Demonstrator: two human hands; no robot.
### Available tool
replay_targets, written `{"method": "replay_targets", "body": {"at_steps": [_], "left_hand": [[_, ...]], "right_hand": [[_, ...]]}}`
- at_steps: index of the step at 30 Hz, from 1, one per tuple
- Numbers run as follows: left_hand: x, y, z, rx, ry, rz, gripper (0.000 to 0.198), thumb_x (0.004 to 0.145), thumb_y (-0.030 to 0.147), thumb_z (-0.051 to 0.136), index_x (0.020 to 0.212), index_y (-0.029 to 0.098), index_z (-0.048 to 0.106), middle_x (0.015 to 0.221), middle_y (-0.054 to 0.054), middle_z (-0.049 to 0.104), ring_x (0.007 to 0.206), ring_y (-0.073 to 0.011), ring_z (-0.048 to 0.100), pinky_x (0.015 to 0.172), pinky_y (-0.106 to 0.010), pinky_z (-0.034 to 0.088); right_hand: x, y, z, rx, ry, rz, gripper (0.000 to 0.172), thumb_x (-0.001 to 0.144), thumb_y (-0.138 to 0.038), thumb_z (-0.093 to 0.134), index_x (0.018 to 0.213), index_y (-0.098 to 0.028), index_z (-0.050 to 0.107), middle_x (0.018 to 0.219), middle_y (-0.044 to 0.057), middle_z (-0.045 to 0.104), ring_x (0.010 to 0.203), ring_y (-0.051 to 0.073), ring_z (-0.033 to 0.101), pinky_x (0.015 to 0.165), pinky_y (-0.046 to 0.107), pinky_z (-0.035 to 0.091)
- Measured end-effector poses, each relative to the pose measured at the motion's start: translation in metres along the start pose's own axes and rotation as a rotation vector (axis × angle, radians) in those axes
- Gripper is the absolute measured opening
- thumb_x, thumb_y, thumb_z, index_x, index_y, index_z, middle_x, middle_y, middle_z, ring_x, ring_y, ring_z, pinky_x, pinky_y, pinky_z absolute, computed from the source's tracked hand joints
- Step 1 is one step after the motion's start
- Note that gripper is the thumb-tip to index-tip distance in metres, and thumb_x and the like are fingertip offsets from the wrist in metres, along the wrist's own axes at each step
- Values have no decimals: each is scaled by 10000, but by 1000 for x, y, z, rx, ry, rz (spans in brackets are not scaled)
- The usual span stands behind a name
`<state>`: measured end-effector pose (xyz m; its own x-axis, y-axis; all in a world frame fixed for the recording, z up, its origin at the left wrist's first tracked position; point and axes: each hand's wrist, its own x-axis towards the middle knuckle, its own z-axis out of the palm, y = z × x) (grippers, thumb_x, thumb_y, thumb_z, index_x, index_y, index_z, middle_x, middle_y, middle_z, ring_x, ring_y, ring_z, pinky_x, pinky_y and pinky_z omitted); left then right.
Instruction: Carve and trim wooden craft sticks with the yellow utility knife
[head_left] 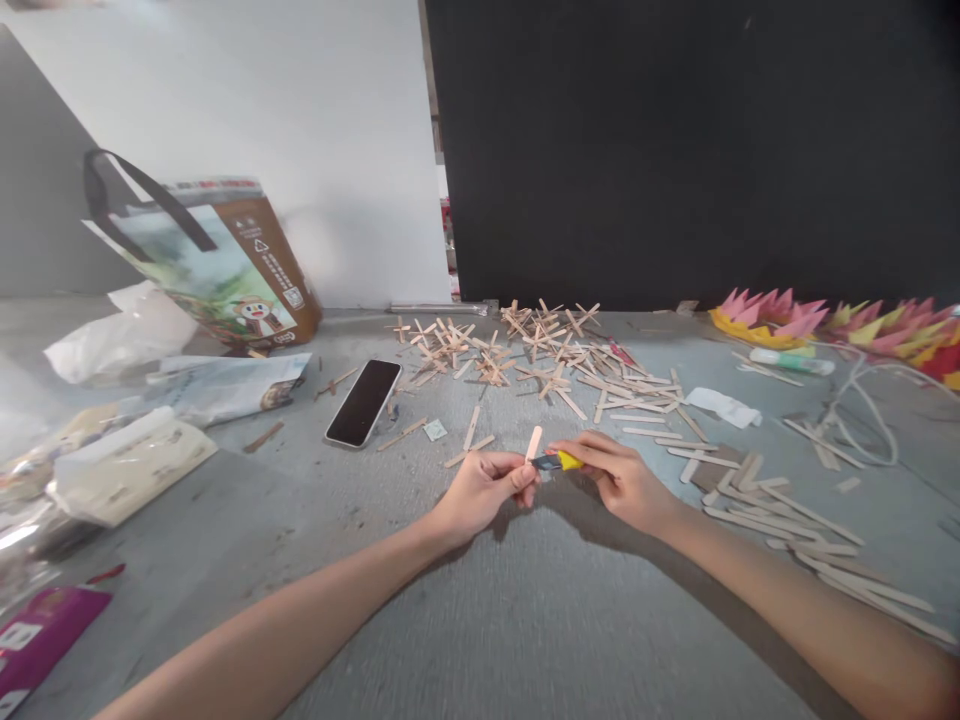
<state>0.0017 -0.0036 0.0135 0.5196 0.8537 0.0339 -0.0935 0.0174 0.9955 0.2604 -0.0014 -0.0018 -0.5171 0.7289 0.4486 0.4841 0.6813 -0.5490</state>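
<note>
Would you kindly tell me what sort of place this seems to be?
Probably a makeshift craft area: wooden sticks lie scattered on a grey surface, spiky pink-and-yellow pieces sit at far right, and the right hand holds what looks like a cutter.

Bare surface (480, 640) at bottom centre, room to slip between the forearms (330, 620), but the knife (556, 461) bars the gap between left hand (484, 490) and right hand (626, 482)! Another lane opens left of centre, below the phone (365, 403), before packets (139, 465) crowd the left edge. Upper centre, a stick heap (549, 345) blocks passage, black board (697, 150) behind; loose sticks (763, 525) clutter the lower right.
</note>
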Motion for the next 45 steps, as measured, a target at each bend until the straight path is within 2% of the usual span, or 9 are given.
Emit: {"method": "replay_targets", "body": {"at_steps": [9,13,17,22,30,36,42,45], "left_hand": [[0,-1,0,11,-7,-7,471,892,590,713,792,130,721,675,-37,659,613,-114,564,629,-237,460],[-1,0,2,41,8,-3,504,899,604,696,720,133,693,646,-38,645,601,-116,559,619,-235,455],[-1,0,1,39,-17,-4,484,910,583,696,739,130,696,662,-40,653,605,-112,557,625,-231,452],[-1,2,1,71,12,35,483,957,538,656,694,133,674,668,-39,650,638,-111,562,654,-228,446],[0,-1,2,39,-6,21,462,926,550,692,736,129,690,688,-51,672,645,-121,586,670,-240,472],[0,-3,2,28,-9,3,469,912,577,697,782,126,700,682,-50,673,621,-122,586,649,-245,470],[0,1,2,79,29,38,481,951,543,661,698,134,671,667,-48,659,619,-114,563,640,-235,455],[1,1,3,70,57,39,477,959,546,650,722,134,681,697,-54,679,619,-112,570,637,-233,463]], "right_hand": [[1,-2,2,-8,-4,-18,694,939,27,387,1515,-328,537,1125,80,663,995,204,623,857,347,556],[1,0,2,-10,0,-10,713,916,44,390,1510,-318,546,1112,81,661,987,201,622,852,342,564],[2,0,3,-29,6,-43,728,908,51,386,1512,-323,543,1095,78,656,983,206,620,841,335,558],[1,1,1,-6,6,-8,692,928,33,395,1503,-318,556,1082,73,648,966,198,623,834,320,557],[2,0,4,-17,11,-21,734,912,52,395,1528,-325,525,1113,79,650,995,206,617,876,353,555],[4,-2,3,-61,35,-55,727,919,32,391,1535,-332,518,1072,86,659,954,218,615,822,359,588],[2,-6,2,-102,16,-20,644,988,-44,405,1553,-344,473,1081,83,665,960,220,643,849,377,586],[1,-6,1,-93,11,2,543,1035,-112,388,1514,-336,510,1101,86,674,968,218,656,859,375,583]]}}
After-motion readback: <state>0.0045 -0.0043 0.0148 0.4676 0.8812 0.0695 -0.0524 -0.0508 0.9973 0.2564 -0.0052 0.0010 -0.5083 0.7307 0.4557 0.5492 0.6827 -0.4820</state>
